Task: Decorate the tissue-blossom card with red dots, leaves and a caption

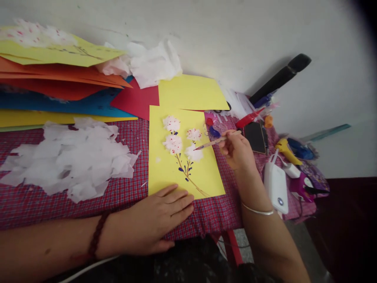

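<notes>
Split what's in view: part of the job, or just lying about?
In the job:
- brush, in the right hand
- flower card, under the left hand
- probably paper scraps

Apparently just lying about:
- power bank
- charger
- black rod

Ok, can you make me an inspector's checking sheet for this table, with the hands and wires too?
Surface: red checked cloth, spread under everything.
Job's things: yellow paper sheet bearing four fluffy white blossoms; slim paintbrush, tip at the lower right blossom.
Clutter: heap of torn white tissue pieces at left, stack of coloured paper sheets behind it; red plastic tube at right.
Hands: left hand flat on the sheet's lower edge; right hand gripping the paintbrush.
Cables: short white cable by the white rectangular device; longer white cable below the left forearm.
Surroundings: pale wall behind.
</notes>
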Available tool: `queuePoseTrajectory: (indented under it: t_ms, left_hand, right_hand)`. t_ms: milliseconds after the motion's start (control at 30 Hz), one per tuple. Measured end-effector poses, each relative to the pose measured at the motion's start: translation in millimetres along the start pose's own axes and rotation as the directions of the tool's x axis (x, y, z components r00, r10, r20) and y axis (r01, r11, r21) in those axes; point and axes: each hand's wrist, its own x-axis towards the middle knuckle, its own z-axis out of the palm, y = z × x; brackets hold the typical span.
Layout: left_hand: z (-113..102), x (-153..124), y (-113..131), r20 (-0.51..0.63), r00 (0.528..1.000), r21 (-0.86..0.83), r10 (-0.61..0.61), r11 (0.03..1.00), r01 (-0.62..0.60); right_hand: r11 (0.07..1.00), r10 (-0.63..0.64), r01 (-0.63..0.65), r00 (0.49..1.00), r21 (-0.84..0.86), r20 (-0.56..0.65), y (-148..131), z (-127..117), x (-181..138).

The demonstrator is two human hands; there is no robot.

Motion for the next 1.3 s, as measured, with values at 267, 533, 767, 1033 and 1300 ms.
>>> queuePoseTrajectory:
  t_ms: [267, 533, 767, 1033, 1300]
  left_hand:
    - [3, -1, 0, -0.012, 1.0, 0.028, 0.005, 1.0, -0.005]
    - [2, -1, 0, -0.006, 1.0, 0.029, 0.013, 1.0, -0.012]
    - [2, 1, 0, -0.029, 1.0, 0.032, 0.01, 0.999, -0.009]
    - [3, 1, 1, -0.037, 0.999, 0.011, 0.0, 1.0, 0.001]
    - [2, 1, 0, -0.022, 1.0, 0.008, -0.002, 1.0, 0.002]
  right_hand:
    - [0.997, 0.017, -0.019, 1.0, -0.079, -0.02, -1, -6, 2]
    - [0.997, 0.015, -0.016, 1.0, -0.071, -0.013, -2, -9, 0]
    - [0.99, 0.106, -0.099, 0.992, -0.102, 0.067, 1, -9, 0]
    - [0.995, 0.076, -0.071, 0.995, -0.066, 0.069, 0, -6, -2]
    - [0.999, -0.015, 0.013, 1.0, -0.044, -0.026, 0, -16, 1]
